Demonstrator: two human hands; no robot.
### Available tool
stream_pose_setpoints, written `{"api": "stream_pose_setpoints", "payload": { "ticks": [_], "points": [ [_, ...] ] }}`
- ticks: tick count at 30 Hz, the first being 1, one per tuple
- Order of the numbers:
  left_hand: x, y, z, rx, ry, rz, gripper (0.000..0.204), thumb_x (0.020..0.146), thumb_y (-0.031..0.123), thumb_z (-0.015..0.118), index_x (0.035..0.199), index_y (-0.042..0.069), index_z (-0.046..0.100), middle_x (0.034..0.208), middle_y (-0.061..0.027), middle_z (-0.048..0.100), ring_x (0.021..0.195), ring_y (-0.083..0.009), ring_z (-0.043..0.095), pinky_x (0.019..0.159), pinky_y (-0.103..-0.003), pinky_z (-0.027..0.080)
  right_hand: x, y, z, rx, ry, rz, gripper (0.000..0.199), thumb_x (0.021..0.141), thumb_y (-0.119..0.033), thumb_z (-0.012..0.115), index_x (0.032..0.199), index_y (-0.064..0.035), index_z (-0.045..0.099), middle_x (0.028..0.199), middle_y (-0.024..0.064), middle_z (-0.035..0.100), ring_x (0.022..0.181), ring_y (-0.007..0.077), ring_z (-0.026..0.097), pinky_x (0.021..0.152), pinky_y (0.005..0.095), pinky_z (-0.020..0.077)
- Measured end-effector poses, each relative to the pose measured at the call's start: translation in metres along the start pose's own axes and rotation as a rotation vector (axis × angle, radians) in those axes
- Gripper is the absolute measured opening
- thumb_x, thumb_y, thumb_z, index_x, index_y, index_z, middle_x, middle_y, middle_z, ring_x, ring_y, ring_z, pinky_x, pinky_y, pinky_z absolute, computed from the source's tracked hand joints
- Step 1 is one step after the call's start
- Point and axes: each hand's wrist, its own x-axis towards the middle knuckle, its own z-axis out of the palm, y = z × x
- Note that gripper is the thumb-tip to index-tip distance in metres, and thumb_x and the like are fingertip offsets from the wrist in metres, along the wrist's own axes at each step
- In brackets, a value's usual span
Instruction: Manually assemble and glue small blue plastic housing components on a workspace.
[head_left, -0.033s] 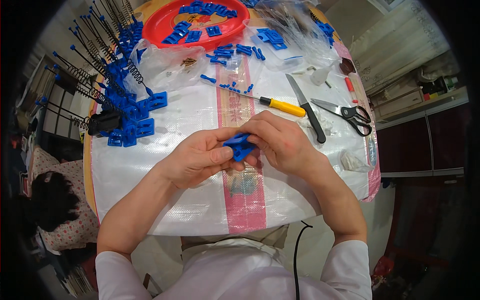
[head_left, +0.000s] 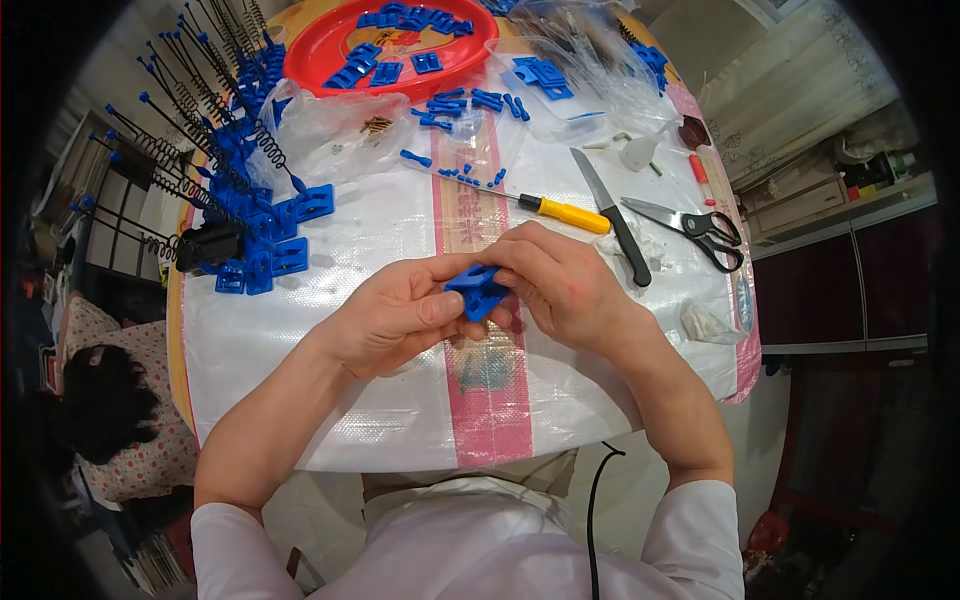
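Over the middle of the table, both hands hold one blue plastic clip piece (head_left: 478, 292). My left hand (head_left: 400, 312) is closed on its left side, thumb on top and fingers beneath. My right hand (head_left: 565, 280) pinches its right upper edge with bent fingers, which hide part of it. Beyond the hands lie a screwdriver (head_left: 567, 213) with a yellow handle and some tiny blue pegs (head_left: 470, 178). Several blue plastic rods (head_left: 487, 100) are farther back. A knife (head_left: 612, 215) with a black handle rests beyond my right hand, with black-handled scissors (head_left: 690, 222) to its right.
Blue clips with black coiled springs (head_left: 250, 225) crowd the left side. A red tray (head_left: 300, 65) at the back holds several blue clip pieces. Near it are small brass-coloured parts (head_left: 377, 125) on clear plastic. A red tube (head_left: 700, 175) and a crumpled clear bag (head_left: 710, 322) lie right.
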Motion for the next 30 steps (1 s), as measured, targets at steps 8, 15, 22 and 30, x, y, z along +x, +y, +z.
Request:
{"api": "stream_pose_setpoints", "payload": {
  "ticks": [8, 15, 22, 30],
  "points": [
    [0.002, -0.007, -0.011, -0.29, -0.091, 0.01, 0.068, 0.098, 0.041, 0.058, 0.145, -0.004, 0.039, 0.127, -0.0099, 0.057, 0.11, -0.0177, 0.057, 0.086, -0.029, 0.044, -0.001, 0.002, 0.003, 0.003, 0.06, 0.0, 0.03, 0.078, -0.002, 0.069, 0.107, -0.0036, 0.063, 0.089, 0.0105, 0.061, 0.078, 0.0303, 0.064, 0.066, 0.0384, 0.0532],
    [0.002, -0.008, -0.013, -0.294, -0.058, 0.017, 0.066, 0.099, 0.041, 0.055, 0.147, -0.002, 0.038, 0.128, -0.0102, 0.057, 0.108, -0.0172, 0.056, 0.084, -0.029, 0.044, 0.0, 0.001, 0.0, 0.025, 0.143, -0.03, 0.027, 0.082, 0.002, 0.068, 0.108, -0.0017, 0.064, 0.092, 0.0116, 0.064, 0.08, 0.0298, 0.066, 0.067, 0.0373, 0.054],
    [0.003, -0.011, -0.011, -0.284, -0.036, 0.014, 0.065, 0.101, 0.042, 0.052, 0.147, 0.0, 0.038, 0.128, -0.0113, 0.057, 0.102, -0.0164, 0.056, 0.083, -0.029, 0.044, 0.0, 0.002, -0.002, 0.075, 0.171, -0.003, 0.023, 0.085, 0.001, 0.067, 0.107, -0.0016, 0.065, 0.089, 0.0119, 0.064, 0.078, 0.0292, 0.066, 0.066, 0.0361, 0.0535],
    [0.005, -0.013, -0.012, -0.286, -0.044, 0.025, 0.057, 0.104, 0.041, 0.044, 0.138, -0.005, 0.043, 0.125, -0.0204, 0.059, 0.096, -0.0209, 0.058, 0.08, -0.032, 0.048, 0.001, 0.001, -0.002, 0.165, 0.177, 0.092, 0.015, 0.087, 0.0, 0.065, 0.102, -0.002, 0.066, 0.086, 0.012, 0.064, 0.075, 0.0269, 0.065, 0.063, 0.0331, 0.0513]
  ]
}}
